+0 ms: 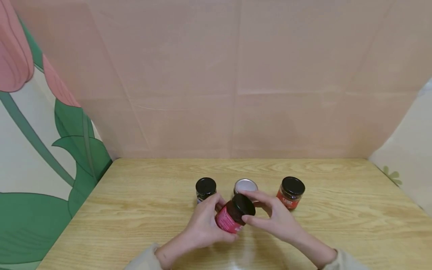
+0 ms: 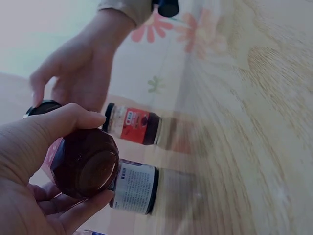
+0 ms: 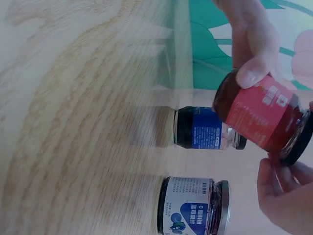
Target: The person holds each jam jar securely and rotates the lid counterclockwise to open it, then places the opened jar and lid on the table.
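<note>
A dark glass jar of what looks like jam, with a pink-red label (image 1: 228, 221) and a black lid (image 1: 244, 204), is tilted above the table, its lid leaning to the right. My left hand (image 1: 206, 227) grips the jar's body, thumb and fingers curled round the glass. In the left wrist view the jar's dark bottom (image 2: 88, 169) faces the camera. At the lid, my right hand (image 1: 278, 219) pinches the rim between thumb and fingers. The right wrist view shows the lid (image 3: 299, 142) seated on the jar; its far side is hidden.
Behind my hands stand a blue-labelled jar with a black lid (image 1: 206, 186), a white-and-blue-labelled jar with a silver lid (image 1: 246, 184), and, to the right, a red-labelled jar (image 1: 291, 193). They stand upright on a wood-grain table (image 1: 145, 198), backed by a pink sheet (image 1: 182, 112).
</note>
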The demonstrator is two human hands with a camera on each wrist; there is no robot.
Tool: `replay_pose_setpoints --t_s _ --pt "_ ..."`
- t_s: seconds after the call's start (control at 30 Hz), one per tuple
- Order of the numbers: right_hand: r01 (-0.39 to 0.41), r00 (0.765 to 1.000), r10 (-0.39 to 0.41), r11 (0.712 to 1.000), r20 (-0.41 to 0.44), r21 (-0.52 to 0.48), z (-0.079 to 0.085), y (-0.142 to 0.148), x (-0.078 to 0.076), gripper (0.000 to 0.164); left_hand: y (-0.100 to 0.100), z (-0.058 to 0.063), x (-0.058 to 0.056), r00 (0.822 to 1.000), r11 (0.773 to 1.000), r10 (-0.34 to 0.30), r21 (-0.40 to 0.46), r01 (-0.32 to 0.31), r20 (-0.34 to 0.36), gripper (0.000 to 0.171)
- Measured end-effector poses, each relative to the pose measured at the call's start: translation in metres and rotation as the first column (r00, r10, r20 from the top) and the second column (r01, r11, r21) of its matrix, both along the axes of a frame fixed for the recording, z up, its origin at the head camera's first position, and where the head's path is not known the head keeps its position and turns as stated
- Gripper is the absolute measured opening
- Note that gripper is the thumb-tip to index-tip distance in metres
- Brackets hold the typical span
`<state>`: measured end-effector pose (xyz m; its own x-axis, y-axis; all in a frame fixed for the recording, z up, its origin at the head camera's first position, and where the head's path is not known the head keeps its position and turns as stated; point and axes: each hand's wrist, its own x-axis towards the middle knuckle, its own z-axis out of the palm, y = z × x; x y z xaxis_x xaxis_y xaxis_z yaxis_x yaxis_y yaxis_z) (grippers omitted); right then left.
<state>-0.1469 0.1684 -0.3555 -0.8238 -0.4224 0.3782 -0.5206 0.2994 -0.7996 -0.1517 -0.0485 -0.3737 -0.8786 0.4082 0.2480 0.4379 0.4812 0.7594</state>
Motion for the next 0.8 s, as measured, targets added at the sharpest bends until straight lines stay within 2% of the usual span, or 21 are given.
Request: replay_pose_setpoints --t_s 0.1,0.27,0.37,0.47,0.53,0.6,0.67,0.8 --pt "-0.075 0.997 0.075 0.997 0.017 -0.034 0.001 0.003 -0.001 0.051 -0.002 0.002 0.0 1.0 0.999 -0.017 0.031 0.017 0.026 0.058" --pt "-0.105 0.994 0.105 0.994 0.016 -0.032 0.001 0.003 -0.001 0.053 -0.003 0.001 0.0 0.999 0.999 -0.028 0.039 0.027 0.036 0.059" --pt "-0.048 0.999 0.047 0.999 0.008 0.005 0.0 0.002 0.001 0.054 -0.003 0.0 0.0 0.999 0.999 -0.025 0.041 0.024 0.033 0.059" --pt "0.09 0.993 -0.083 0.992 -0.083 0.084 -0.002 -0.002 0.002 0.051 -0.003 0.0 0.001 1.0 0.999 -0.018 0.052 0.017 0.023 0.058" --pt "0.216 0.966 -0.191 0.965 -0.172 0.146 -0.004 -0.005 0.003 0.043 -0.003 0.001 0.001 1.0 0.998 -0.012 0.059 0.011 0.018 0.058" --pt "0.337 0.925 -0.284 0.921 -0.253 0.196 -0.004 -0.007 0.004 0.031 -0.002 0.001 0.002 1.0 0.998 -0.006 0.058 0.005 0.014 0.059" --pt "0.429 0.887 -0.359 0.873 -0.289 0.233 -0.004 -0.01 0.005 0.024 -0.001 0.001 0.003 1.0 0.999 0.002 0.048 -0.002 0.011 0.059" --pt "0.532 0.837 -0.449 0.801 -0.312 0.275 0.0 -0.015 0.006 0.032 0.0 0.001 0.003 1.0 1.0 0.015 0.023 -0.015 -0.013 0.059"
